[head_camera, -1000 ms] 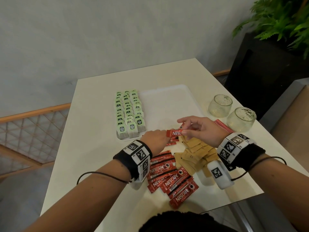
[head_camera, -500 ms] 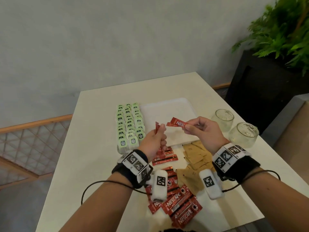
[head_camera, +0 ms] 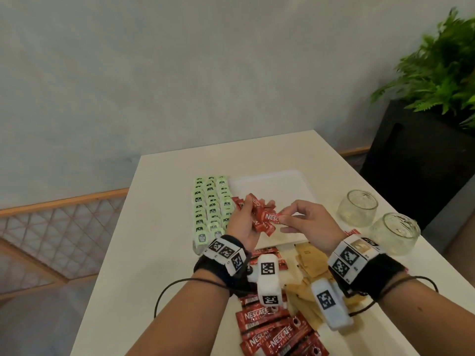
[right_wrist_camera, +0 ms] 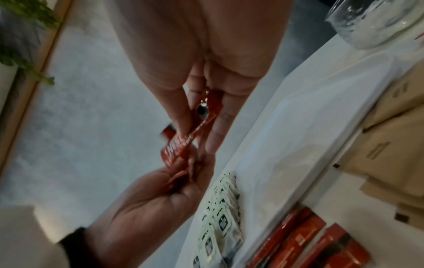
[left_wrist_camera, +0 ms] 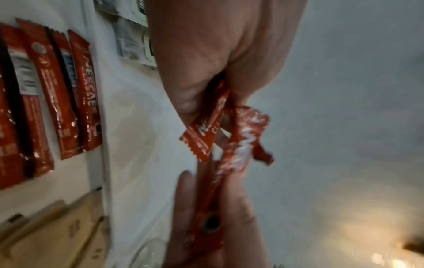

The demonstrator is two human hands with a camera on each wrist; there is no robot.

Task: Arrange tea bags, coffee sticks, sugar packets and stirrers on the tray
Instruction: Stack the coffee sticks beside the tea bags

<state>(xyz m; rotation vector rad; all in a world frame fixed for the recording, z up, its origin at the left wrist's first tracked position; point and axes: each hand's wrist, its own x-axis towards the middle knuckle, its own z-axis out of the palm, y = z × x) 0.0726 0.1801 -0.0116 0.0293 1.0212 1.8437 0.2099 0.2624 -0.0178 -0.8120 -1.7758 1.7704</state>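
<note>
My left hand (head_camera: 244, 222) holds a bunch of red coffee sticks (head_camera: 259, 214) (left_wrist_camera: 206, 137) raised above the white tray (head_camera: 272, 191). My right hand (head_camera: 290, 220) pinches one more red coffee stick (head_camera: 273, 217) (right_wrist_camera: 183, 143) by its end, its other end against the bunch. Green tea bags (head_camera: 212, 206) (right_wrist_camera: 218, 223) lie in three rows on the tray's left side. More coffee sticks (head_camera: 272, 330) (left_wrist_camera: 45, 90) and brown sugar packets (head_camera: 308, 263) (right_wrist_camera: 390, 145) lie on the table in front of the tray.
Two glass jars (head_camera: 357, 210) (head_camera: 394, 233) stand right of the tray on the cream table (head_camera: 164, 227), with red stirrers (head_camera: 352, 231) just behind my right wrist. A black planter (head_camera: 421, 163) with a fern is at the far right. A wooden railing (head_camera: 51, 227) runs on the left.
Both hands rose from the table to above the tray. My left hand gathered a bunch of coffee sticks and my right hand brought its stick against it.
</note>
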